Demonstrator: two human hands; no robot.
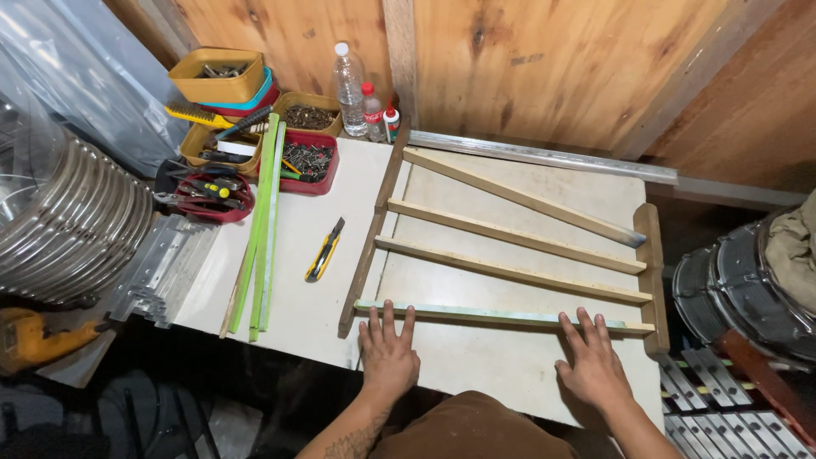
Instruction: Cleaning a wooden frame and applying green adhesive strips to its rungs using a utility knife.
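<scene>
— What were the fingers doing?

— Spread flat, gripping nothing. The left hand lay palm-down on the white desk, fingertips touching the pale green slat; the right hand did the same further along it.

— And the slat?

— Nearest the person, laid across the wooden frame between its two dark side rails — three more slats sat beyond it.

— Anything else?

— A yellow utility knife left of the frame, green strips beside it, trays of screws at the back.
</scene>
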